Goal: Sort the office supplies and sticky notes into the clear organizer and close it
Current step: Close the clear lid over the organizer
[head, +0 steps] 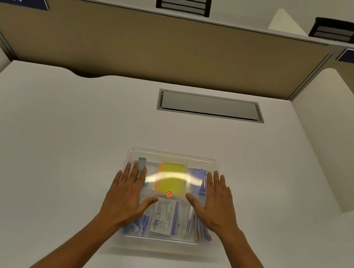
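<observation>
In the head view, the clear organizer [173, 158] sits on the white desk [54, 150] just in front of the person, with its see-through lid down over the compartments. Both hands lie flat on that lid: the left hand [127, 191] rests over the left side with fingers straight and spread and the thumb angled toward the middle, and the right hand [215, 202] mirrors it over the right side, also spread and holding nothing. Through the lid the contents show as already sorted: a yellow sticky note pad [173, 177] lies in the far middle compartment with an orange edge beside it, a green-capped item [142, 162] in the far left one, a purple packet [198, 178] in the far right, a printed card packet [164, 217] in the near middle, blue-wrapped items [140, 223] near left, and a bundle of pens [200, 228] near right. Nothing loose is visible on the desk around the box. Judging from this, the sorting looks done and the task is at its last step, pressing the lid shut; whether the lid has fully snapped along every edge cannot be told here, since glare crosses the top. Beyond the box are a grey cable hatch [210, 105] and a tan divider panel [161, 46].
</observation>
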The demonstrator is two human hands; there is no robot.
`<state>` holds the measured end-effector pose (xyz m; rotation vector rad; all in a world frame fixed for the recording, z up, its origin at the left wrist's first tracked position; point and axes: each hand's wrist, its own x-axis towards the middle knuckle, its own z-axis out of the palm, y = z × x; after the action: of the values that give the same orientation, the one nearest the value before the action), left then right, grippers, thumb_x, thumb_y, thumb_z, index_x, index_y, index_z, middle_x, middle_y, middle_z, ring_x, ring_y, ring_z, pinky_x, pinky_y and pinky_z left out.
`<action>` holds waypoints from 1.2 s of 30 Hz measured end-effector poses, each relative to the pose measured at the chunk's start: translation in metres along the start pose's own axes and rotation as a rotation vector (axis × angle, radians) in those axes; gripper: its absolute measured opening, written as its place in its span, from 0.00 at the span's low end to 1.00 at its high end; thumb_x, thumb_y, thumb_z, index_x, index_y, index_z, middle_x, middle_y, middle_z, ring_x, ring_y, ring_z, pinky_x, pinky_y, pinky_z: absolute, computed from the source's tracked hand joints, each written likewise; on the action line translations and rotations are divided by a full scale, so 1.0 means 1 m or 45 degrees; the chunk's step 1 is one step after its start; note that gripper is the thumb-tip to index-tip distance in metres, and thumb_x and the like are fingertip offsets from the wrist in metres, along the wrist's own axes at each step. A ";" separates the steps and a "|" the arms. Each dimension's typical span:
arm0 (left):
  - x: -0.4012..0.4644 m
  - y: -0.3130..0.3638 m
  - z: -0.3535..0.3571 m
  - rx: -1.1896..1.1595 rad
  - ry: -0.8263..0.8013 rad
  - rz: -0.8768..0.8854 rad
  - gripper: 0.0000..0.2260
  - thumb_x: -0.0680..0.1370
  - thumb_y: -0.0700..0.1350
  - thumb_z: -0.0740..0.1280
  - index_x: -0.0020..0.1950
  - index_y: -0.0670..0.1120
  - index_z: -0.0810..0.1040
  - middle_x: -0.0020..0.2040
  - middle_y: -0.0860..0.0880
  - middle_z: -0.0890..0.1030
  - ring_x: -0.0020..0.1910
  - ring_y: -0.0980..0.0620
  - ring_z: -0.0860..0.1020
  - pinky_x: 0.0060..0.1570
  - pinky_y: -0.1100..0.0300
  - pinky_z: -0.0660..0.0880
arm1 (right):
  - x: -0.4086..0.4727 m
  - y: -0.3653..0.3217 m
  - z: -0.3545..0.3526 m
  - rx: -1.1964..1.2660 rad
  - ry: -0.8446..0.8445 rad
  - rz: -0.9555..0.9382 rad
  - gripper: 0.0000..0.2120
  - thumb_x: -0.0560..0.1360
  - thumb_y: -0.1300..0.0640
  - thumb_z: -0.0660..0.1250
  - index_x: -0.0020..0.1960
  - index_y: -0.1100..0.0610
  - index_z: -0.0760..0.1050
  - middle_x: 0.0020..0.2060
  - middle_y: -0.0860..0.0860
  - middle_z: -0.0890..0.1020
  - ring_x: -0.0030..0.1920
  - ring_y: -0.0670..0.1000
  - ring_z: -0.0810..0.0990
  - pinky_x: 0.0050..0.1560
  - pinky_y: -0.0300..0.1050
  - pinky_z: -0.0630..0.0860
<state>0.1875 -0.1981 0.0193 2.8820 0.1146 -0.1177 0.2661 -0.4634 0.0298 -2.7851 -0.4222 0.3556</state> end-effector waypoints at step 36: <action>0.001 0.005 0.015 0.102 0.028 -0.036 0.46 0.71 0.77 0.45 0.79 0.48 0.44 0.79 0.45 0.40 0.78 0.44 0.39 0.74 0.41 0.42 | -0.001 0.006 0.030 -0.152 0.082 -0.117 0.47 0.72 0.22 0.43 0.79 0.49 0.36 0.79 0.48 0.36 0.78 0.51 0.34 0.77 0.58 0.53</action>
<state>0.1884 -0.2071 0.0061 2.9627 0.1581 -0.0975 0.2583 -0.4611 0.0001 -2.8709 -0.5708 0.2265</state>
